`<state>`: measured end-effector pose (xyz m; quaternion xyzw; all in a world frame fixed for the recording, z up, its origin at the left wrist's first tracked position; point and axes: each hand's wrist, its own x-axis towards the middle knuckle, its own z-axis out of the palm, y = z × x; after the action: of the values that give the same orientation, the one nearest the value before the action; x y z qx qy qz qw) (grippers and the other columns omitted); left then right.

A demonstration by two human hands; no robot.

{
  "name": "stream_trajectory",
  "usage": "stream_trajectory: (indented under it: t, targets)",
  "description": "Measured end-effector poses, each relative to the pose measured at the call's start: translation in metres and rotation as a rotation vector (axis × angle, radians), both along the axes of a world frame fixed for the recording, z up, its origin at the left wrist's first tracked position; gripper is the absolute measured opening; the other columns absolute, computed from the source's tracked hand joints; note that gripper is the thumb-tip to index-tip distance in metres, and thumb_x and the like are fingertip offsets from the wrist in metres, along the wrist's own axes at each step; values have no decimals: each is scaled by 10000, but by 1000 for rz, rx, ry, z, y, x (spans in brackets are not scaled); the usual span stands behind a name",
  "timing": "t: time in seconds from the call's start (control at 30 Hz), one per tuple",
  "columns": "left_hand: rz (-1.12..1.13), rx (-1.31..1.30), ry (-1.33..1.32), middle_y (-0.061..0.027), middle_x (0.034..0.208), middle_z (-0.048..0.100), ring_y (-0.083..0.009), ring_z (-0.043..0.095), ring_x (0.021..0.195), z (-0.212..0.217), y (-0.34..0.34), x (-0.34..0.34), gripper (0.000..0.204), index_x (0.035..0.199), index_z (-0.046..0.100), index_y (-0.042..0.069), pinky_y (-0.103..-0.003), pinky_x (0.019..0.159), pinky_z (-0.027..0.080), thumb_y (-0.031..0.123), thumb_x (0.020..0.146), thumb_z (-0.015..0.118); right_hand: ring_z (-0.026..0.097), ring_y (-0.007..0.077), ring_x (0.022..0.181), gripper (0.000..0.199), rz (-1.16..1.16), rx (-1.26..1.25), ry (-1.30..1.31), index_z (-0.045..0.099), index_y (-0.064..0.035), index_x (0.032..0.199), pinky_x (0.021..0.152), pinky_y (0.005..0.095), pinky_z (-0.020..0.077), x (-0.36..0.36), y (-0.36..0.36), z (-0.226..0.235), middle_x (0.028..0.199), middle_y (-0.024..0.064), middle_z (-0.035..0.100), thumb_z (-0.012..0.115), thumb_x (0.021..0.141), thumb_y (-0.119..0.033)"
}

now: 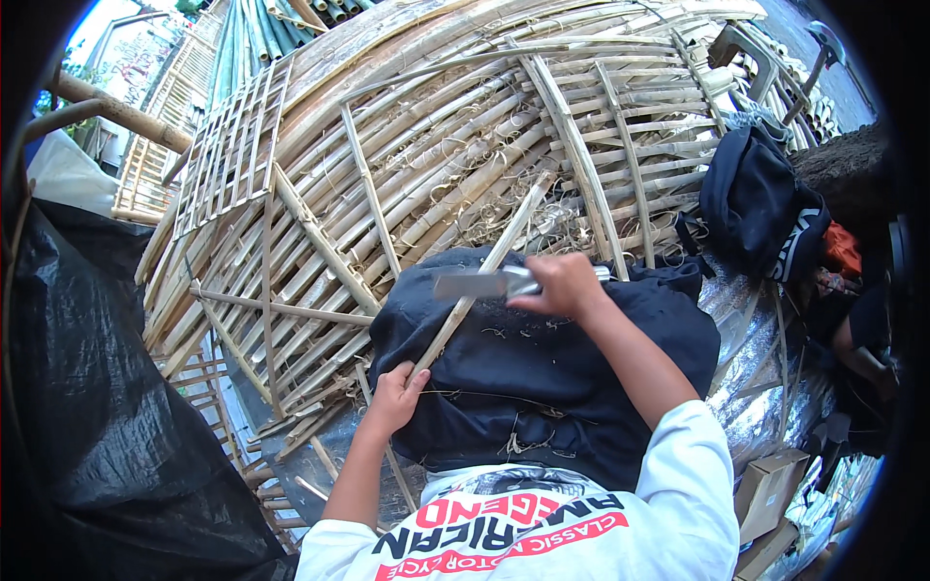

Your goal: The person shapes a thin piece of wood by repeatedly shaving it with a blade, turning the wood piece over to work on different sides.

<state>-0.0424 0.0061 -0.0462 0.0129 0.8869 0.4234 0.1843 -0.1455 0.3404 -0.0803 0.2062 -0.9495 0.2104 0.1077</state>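
Note:
My left hand (395, 395) is closed around the near end of a split bamboo strip (511, 232), which slants up and away to the right over my lap. My right hand (560, 286) grips the handle of a broad-bladed knife (472, 285). The blade points left and is smeared by motion. It crosses the strip about midway; whether it touches the bamboo I cannot tell. A dark cloth (581, 353) with a few thin shavings on it covers my lap beneath both hands.
Ahead lies a wide pile of split bamboo (446, 184), with curled shavings (494, 218) among it. A bamboo lattice (235, 145) leans at the left. A black tarp (92, 387) hangs nearer. To the right are a dark bag (760, 198), a hammer (821, 48) and a cardboard box (770, 494).

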Motion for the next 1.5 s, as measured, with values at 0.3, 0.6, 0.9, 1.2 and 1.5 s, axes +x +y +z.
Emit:
stream_trajectory:
  t: [0.3, 0.6, 0.9, 1.2, 1.5]
  targets:
    - [13, 7, 18, -156, 580, 457, -160, 396, 554, -1, 3, 0, 418, 781, 522, -49, -356, 523, 378, 313, 965, 622, 673, 298, 628, 570, -163, -19, 7, 617, -83, 836, 565, 401, 521, -8, 14, 7, 653, 98, 645, 764, 696, -616]
    - [24, 11, -4, -56, 590, 397, -109, 367, 603, -1, 5, 1, 438, 753, 483, -10, -326, 528, 334, 345, 977, 608, 689, 271, 624, 568, -307, -60, 14, 593, -98, 803, 563, 395, 532, -27, 47, 2, 674, 92, 665, 689, 772, -657]
    - [5, -30, 42, -169, 581, 459, -170, 408, 553, 1, 5, 0, 439, 763, 500, -47, -361, 523, 379, 324, 960, 627, 686, 296, 607, 598, -60, 30, -27, 600, -87, 821, 588, 406, 547, -22, 38, 6, 648, 103, 662, 671, 778, -679]
    - [8, -33, 31, -201, 590, 489, -211, 427, 528, 0, 3, -1, 420, 773, 520, -50, -378, 523, 390, 312, 959, 626, 691, 298, 607, 556, -15, 80, -24, 623, -103, 822, 582, 409, 542, -22, 28, 19, 638, 112, 668, 682, 784, -655]
    - [-2, -43, 59, -157, 581, 456, -169, 418, 549, -6, -3, -2, 415, 791, 528, -49, -365, 524, 385, 316, 967, 617, 691, 323, 642, 601, 112, 176, -110, 611, -85, 820, 596, 424, 541, -19, 17, 23, 675, 123, 679, 666, 776, -682]
